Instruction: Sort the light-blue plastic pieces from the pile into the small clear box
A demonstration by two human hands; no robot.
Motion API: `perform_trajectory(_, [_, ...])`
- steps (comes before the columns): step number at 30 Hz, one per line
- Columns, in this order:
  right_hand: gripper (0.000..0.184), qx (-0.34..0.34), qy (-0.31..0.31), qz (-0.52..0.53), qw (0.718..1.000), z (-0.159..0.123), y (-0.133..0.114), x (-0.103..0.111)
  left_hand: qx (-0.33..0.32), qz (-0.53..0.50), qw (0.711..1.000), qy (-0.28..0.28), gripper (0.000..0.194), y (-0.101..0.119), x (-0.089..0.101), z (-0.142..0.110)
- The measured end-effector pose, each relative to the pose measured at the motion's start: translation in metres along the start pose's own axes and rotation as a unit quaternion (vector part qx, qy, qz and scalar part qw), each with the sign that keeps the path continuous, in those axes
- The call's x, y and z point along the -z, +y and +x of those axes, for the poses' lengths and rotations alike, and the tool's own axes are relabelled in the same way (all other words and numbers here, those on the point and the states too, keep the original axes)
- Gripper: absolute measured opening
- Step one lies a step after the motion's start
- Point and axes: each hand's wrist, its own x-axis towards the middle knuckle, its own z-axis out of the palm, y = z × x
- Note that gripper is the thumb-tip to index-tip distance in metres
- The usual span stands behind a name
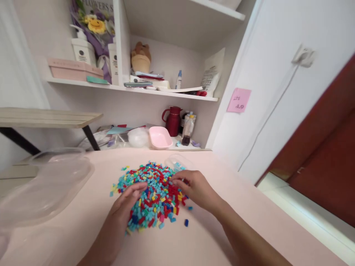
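A broad heap of small plastic toy bricks (155, 192) in red, light blue, yellow, green and dark blue lies on the pink tabletop (166, 247). At the heap's left side is my left hand (126, 201), its fingers stretched out over the bricks and the thumb near them; no brick shows in it. My right hand (195, 188) is over the right side, above a patch of red bricks. Its thumb and fingertips are curled together, and whatever is between them is too small to make out. Just behind it sits a clear container (179, 164) with light blue bricks inside.
One dark blue brick (186, 222) lies apart at the front right. Clear plastic containers (63, 177) stand at left below a wooden rack (50, 117). A pink basin (161, 137), a red jug (173, 121) and a bottle (188, 130) stand behind the table.
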Motion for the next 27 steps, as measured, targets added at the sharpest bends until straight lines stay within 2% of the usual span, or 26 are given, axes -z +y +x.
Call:
perform_trajectory(3, [0.023, -0.15, -0.007, -0.047, 0.988, 0.002, 0.007, 0.022, -0.119, 0.13, 0.984, 0.036, 0.035, 0.001, 0.003, 0.001])
perform_trajectory(5, [0.024, -0.22, -0.038, -0.149, 0.963, 0.002, 0.015, 0.033, -0.165, 0.19, 0.964, 0.088, 0.033, -0.003, 0.007, 0.005])
perform_trajectory(7, [0.025, -0.253, -0.065, -0.262, 0.929, 0.001, 0.023, 0.037, -0.147, 0.22, 0.954, 0.139, 0.031, -0.007, 0.01, 0.008])
perform_trajectory(9, [0.024, -0.262, -0.076, -0.321, 0.907, 0.001, 0.029, 0.034, -0.09, 0.216, 0.955, 0.181, 0.028, -0.008, 0.012, 0.009])
perform_trajectory(12, [0.018, -0.254, -0.092, -0.32, 0.908, 0.0, 0.031, 0.024, -0.006, 0.17, 0.957, 0.235, 0.023, -0.007, 0.013, 0.009])
perform_trajectory(14, [0.018, -0.238, -0.105, -0.31, 0.915, 0.0, 0.029, 0.017, 0.015, 0.138, 0.957, 0.253, 0.02, -0.006, 0.015, 0.01])
perform_trajectory(16, [0.02, -0.217, -0.119, -0.292, 0.924, 0.0, 0.027, 0.011, 0.023, 0.137, 0.961, 0.241, 0.02, -0.008, 0.017, 0.012])
perform_trajectory(19, [0.02, -0.166, -0.127, -0.237, 0.949, 0.0, 0.025, 0.001, 0.012, 0.2, 0.959, 0.201, 0.022, -0.013, 0.019, 0.015])
perform_trajectory(23, [0.018, -0.068, -0.112, -0.068, 0.989, -0.001, 0.019, -0.017, -0.089, 0.263, 0.953, 0.124, 0.026, -0.018, 0.013, 0.016])
perform_trajectory(27, [0.028, -0.006, -0.102, 0.078, 0.992, -0.003, 0.008, -0.027, -0.149, 0.294, 0.943, 0.038, 0.027, -0.018, 0.005, 0.013])
